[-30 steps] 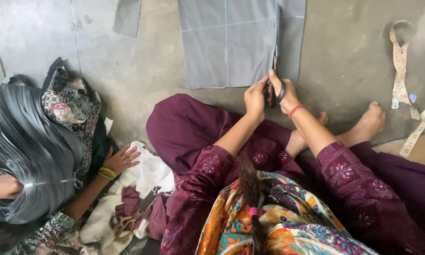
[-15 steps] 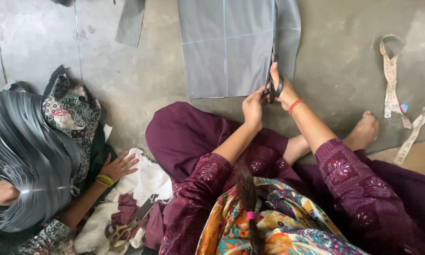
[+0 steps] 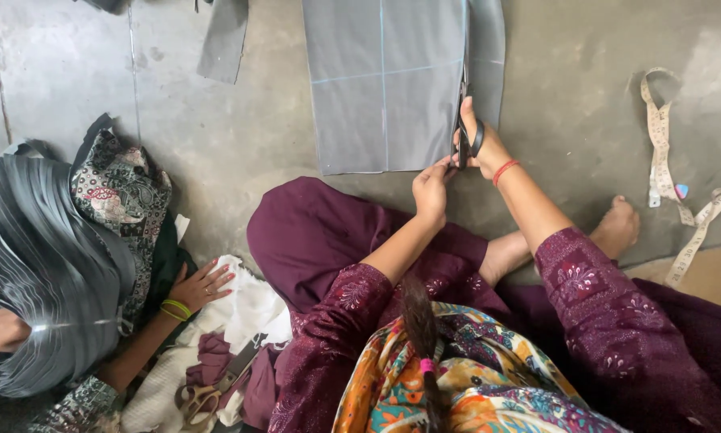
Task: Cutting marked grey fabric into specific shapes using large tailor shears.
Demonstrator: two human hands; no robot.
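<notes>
A grey cloth panel [image 3: 384, 80] with faint chalk lines lies flat on the concrete floor ahead of me. My right hand [image 3: 482, 144] grips black-handled scissors [image 3: 463, 120], whose blades run up along the cut near the panel's right side. A narrow grey strip [image 3: 489, 56] lies to the right of the blades. My left hand [image 3: 431, 186] pinches the cloth's near edge just left of the scissors. My maroon sleeves and bent legs fill the lower frame.
A cream measuring tape [image 3: 672, 160] lies curled on the floor at right, beyond my bare foot [image 3: 617, 228]. Another grey cloth piece [image 3: 222, 40] lies at top left. At left a second person sits, a hand [image 3: 200, 287] resting on white cloth, near gold-handled scissors [image 3: 204, 394].
My right hand has pushed the scissors farther up the cloth, lengthening the cut. My left hand followed along the near edge. The neighbour's hand stays on the white cloth.
</notes>
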